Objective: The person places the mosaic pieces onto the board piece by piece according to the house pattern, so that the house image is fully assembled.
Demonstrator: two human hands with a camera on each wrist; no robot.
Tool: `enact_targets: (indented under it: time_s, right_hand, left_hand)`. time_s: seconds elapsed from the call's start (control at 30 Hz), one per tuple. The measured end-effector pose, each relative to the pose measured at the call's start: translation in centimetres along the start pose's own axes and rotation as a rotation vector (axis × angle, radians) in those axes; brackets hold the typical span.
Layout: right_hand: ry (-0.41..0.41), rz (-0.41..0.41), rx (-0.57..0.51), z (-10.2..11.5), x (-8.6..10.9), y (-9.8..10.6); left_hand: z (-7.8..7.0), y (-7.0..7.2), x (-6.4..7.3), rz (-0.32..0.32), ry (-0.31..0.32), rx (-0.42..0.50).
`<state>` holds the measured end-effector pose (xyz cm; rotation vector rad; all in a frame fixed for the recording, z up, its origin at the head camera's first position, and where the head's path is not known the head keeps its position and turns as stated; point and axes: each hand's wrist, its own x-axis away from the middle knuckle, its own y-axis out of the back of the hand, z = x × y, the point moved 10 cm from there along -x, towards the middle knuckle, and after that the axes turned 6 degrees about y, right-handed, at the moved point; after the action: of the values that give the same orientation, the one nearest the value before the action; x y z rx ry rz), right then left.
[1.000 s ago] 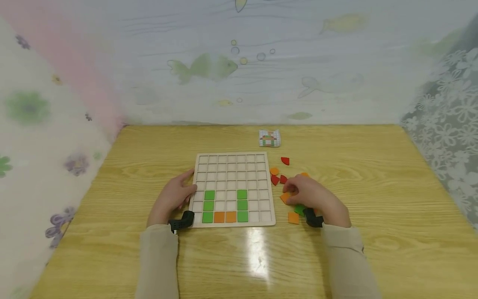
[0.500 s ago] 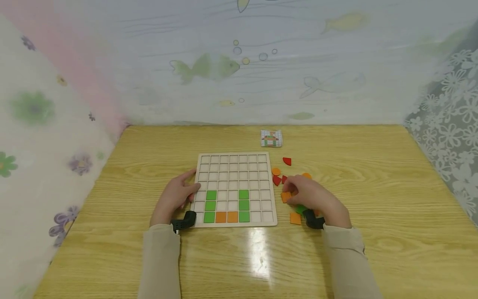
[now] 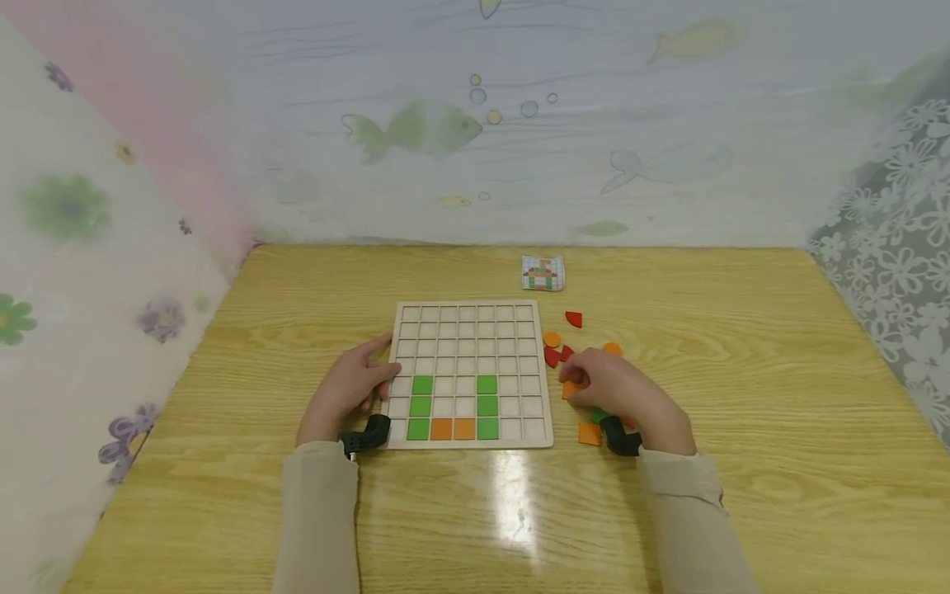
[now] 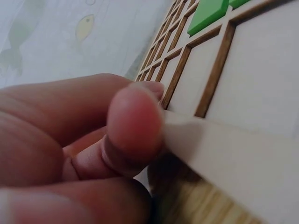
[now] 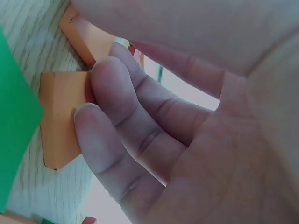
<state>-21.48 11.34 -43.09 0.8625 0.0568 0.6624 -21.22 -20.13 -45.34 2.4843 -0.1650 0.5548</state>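
Note:
A pale wooden grid board [image 3: 512,340] lies on the table. Green square tiles [image 3: 420,406] form two columns on it, with orange squares [image 3: 453,429] between their lower ends. My left hand [image 3: 349,386] holds the board's left edge; in the left wrist view a fingertip [image 4: 135,121] meets the rim. Right of the board, my right hand [image 3: 619,388] pinches an orange square tile [image 3: 569,391] at its fingertips. In the right wrist view, curled fingers [image 5: 112,93] also touch another orange tile [image 5: 63,116], beside a green piece [image 5: 16,121].
Red quarter-round pieces [image 3: 574,319] and orange round pieces [image 3: 552,339] lie loose right of the board. Another orange square [image 3: 590,434] sits near the right wrist. A small pattern card [image 3: 543,273] is behind the board, towards the wall [image 3: 519,181].
The right hand stays over the loose pieces; its orange tile shifts only slightly at the fingertips. The left hand keeps its place on the board. The whole view drifts a little.

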Motion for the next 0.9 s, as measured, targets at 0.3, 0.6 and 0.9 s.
enact_targets:
  time_s: [0.3, 0.6, 0.9]
  right_hand:
    - [-0.002, 0.004, -0.071, -0.07, 0.29, -0.31]
    - [0.001, 0.004, -0.092, -0.14, 0.19, -0.18]
    - [0.016, -0.06, -0.13, 0.09, -0.36, 0.36]
  left_hand:
    - [0.02, -0.16, 0.38, 0.022, 0.02, 0.046]
    - [0.19, -0.15, 0.25, 0.012, 0.038, 0.018]
    - [-0.38, -0.49, 0.42, -0.004, 0.035, -0.049]
